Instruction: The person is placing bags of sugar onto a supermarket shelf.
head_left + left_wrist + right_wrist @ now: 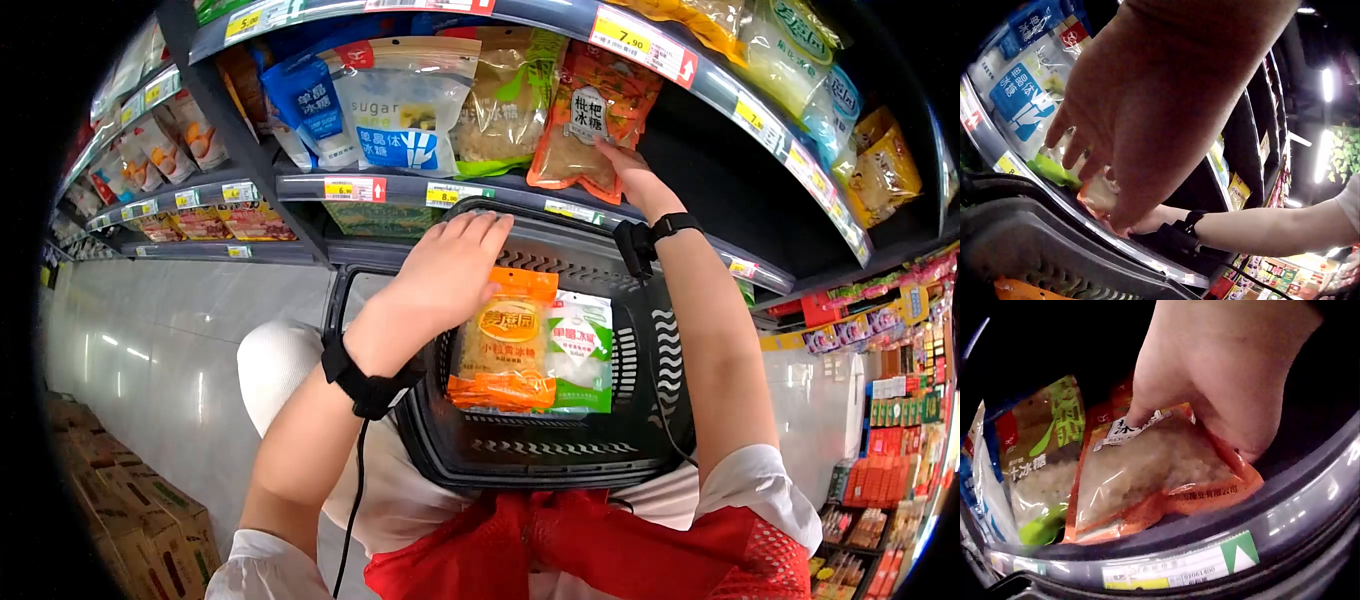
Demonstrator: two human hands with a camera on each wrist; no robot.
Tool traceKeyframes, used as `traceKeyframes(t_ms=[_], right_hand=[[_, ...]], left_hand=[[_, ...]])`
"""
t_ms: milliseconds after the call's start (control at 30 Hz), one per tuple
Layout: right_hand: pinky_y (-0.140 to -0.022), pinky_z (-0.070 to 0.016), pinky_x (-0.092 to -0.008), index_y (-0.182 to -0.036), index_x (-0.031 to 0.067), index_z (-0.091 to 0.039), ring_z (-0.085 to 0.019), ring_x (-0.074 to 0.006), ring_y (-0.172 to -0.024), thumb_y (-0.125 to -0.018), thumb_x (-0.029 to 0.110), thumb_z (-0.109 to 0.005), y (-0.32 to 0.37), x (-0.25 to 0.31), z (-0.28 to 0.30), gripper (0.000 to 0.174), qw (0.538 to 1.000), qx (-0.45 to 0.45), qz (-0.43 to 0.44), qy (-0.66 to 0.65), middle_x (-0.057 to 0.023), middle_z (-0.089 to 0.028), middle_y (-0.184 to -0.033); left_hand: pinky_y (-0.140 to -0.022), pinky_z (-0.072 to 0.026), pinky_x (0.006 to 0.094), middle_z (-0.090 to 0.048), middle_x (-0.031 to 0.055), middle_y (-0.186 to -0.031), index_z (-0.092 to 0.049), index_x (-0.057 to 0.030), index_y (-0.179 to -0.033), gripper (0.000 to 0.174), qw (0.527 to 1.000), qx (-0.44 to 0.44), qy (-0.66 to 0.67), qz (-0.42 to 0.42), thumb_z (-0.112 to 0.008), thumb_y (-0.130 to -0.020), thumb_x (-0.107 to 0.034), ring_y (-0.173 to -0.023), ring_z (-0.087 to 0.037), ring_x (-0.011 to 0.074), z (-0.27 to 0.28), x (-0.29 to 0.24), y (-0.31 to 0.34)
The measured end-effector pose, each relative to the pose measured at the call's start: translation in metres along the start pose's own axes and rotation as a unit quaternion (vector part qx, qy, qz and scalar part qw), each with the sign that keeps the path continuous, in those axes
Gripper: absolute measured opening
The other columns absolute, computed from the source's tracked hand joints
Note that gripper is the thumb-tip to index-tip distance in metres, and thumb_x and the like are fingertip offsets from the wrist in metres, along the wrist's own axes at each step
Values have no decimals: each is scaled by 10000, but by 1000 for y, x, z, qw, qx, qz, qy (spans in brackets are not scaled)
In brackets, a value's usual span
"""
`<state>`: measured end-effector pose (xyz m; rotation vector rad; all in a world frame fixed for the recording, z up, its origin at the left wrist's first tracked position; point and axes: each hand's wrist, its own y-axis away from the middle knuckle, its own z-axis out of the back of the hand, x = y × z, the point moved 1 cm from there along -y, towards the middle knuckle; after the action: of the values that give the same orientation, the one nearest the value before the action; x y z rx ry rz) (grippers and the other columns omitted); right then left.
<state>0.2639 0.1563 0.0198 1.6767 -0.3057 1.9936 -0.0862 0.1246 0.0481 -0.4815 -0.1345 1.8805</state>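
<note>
On the shelf stands an orange bag of rock sugar [590, 125], its clear front showing pale brown lumps. My right hand [640, 180] grips its right side in the head view; in the right wrist view one digit of that hand [1210, 375] presses the bag's front. Over the far left rim of a black shopping basket [640, 440], my left hand [455, 265] hovers with fingers extended, holding nothing. Inside the basket lie an orange-and-yellow sugar bag [505, 340] and a green-and-white bag [583, 350].
Left of the orange bag stand a green-edged sugar bag [500, 100], a white sugar bag [400, 105] and a blue bag [305, 105]. A shelf edge with price tags [640, 45] runs above. Cardboard boxes [140, 510] sit on the floor at left.
</note>
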Motion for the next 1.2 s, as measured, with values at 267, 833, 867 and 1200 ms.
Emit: traceKeyframes(t_ms=[267, 833, 867, 1200], right_hand=[[-861, -423, -309, -1123, -46, -455, -525, -217, -999, -708, 209, -719, -18, -13, 15, 554, 993, -46, -6, -107, -128, -544, -1076], [-762, -435, -244, -1036, -49, -536, -534, -90, -863, -851, 151, -552, 277, -23, -8, 274, 992, -56, 70, -89, -74, -603, -966], [-756, -432, -241, -1036, -52, -537, -527, -84, -847, -872, 184, -519, 278, -30, -8, 288, 988, -50, 46, -137, -68, -603, -952], [-749, -423, -241, -1010, -67, -546, -517, -97, -845, -924, 392, -350, 276, -57, -9, 506, 967, -62, -36, -243, -81, -587, -949]], left_hand=[[-952, -338, 373, -433, 176, -1201, -322, -3, -1251, 611, 999, 34, 10, -25, -610, -726, -123, -1124, -414, 310, -11, 4, -22], [-917, -362, 274, -458, 52, -1199, -323, -14, -1266, 466, 701, 182, 671, 159, -448, -905, -281, -1077, -441, 123, -68, -81, -26], [-913, -366, 273, -471, 48, -1186, -326, -15, -1263, 465, 694, 172, 681, 161, -440, -908, -292, -1069, -447, 120, -69, -84, -20], [-911, -404, 324, -453, 107, -1218, -322, -18, -1264, 581, 589, 133, 725, 332, -240, -913, -473, -1114, -458, 189, -83, -85, -7]])
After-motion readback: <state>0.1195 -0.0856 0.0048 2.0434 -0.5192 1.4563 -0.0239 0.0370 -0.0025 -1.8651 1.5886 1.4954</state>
